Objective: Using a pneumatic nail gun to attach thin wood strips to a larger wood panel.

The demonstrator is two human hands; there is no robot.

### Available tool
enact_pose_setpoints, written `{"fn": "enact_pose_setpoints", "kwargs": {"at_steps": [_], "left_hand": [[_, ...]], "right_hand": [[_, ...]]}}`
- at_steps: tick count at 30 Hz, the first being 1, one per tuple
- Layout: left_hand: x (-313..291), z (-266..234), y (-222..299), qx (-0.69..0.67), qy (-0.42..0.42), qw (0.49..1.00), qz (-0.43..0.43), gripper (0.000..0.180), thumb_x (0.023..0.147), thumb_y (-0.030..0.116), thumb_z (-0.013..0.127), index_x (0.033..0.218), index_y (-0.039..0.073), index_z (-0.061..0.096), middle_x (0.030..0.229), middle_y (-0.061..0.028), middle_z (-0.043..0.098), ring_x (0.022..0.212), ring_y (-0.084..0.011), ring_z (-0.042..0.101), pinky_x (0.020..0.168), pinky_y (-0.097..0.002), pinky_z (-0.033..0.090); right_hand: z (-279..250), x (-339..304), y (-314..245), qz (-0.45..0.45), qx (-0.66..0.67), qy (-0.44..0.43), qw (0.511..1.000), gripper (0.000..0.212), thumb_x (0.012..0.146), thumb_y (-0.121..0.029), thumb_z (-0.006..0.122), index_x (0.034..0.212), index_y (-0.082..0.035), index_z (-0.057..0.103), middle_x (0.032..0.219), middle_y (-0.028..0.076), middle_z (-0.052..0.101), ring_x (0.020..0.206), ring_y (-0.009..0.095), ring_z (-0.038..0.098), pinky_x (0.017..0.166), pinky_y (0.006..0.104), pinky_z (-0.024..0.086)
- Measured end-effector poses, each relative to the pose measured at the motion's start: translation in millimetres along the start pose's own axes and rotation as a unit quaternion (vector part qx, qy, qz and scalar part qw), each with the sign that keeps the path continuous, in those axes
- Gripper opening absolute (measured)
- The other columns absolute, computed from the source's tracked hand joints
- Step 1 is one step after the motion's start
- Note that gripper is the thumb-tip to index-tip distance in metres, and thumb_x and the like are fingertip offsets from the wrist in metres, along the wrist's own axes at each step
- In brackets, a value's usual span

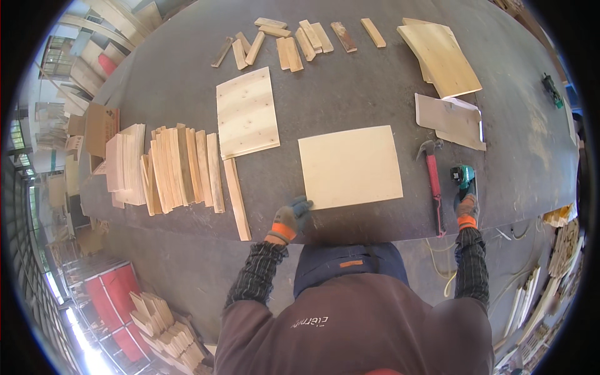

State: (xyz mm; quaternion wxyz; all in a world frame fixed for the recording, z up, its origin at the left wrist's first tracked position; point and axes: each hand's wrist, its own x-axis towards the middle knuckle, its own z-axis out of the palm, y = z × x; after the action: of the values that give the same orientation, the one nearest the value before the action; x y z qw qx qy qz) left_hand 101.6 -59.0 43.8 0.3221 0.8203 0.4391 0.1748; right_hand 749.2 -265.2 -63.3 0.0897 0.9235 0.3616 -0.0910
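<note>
A pale, flat rectangular wooden board point(351, 167) lies on the dark table in front of me. My left hand point(290, 220), in a grey-and-orange glove, is at its near left corner, with fingers stretched out against the edge. In a matching glove, my right hand point(467, 210) is wrapped round the handle of a teal-and-black nail gun point(462, 176) at the table's near right. The glove hides most of the handle. Just left of that tool lies a claw hammer point(432, 181) with a red-and-black handle, its head pointing away from me.
Wooden strips point(181, 167) and a stack of thin boards point(128, 164) lie at the left. A knotty panel point(247, 112) rests beside them. Short wood blocks point(290, 53) are scattered far off. Larger panels point(445, 59) and another green tool point(552, 91) lie at the right.
</note>
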Motion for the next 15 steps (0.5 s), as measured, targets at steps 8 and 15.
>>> {"fn": "enact_pose_setpoints", "kwargs": {"at_steps": [8,15], "left_hand": [[192,-59,3,0.065,0.210,0.972,-0.084,0.043,0.092,0.034,0.075,0.118,-0.001,0.075,0.108,-0.0257,0.074,0.099,-0.0407,0.072,0.086,-0.0447,0.058],[412,-30,-23,0.115,0.242,0.949,-0.165,0.059,0.090,0.042,0.076,0.127,-0.003,0.068,0.121,-0.0320,0.071,0.110,-0.0484,0.070,0.095,-0.0514,0.056]], "right_hand": [[100,-9,66,-0.031,0.058,0.081,0.994,0.023,0.091,-0.009,0.059,0.108,-0.005,0.074,0.113,0.022,0.074,0.107,0.040,0.073,0.091,0.0477,0.058],[84,-26,39,-0.063,-0.052,0.021,0.996,0.027,0.094,-0.014,0.060,0.117,-0.005,0.072,0.106,0.017,0.073,0.097,0.036,0.069,0.086,0.0443,0.055]]}}
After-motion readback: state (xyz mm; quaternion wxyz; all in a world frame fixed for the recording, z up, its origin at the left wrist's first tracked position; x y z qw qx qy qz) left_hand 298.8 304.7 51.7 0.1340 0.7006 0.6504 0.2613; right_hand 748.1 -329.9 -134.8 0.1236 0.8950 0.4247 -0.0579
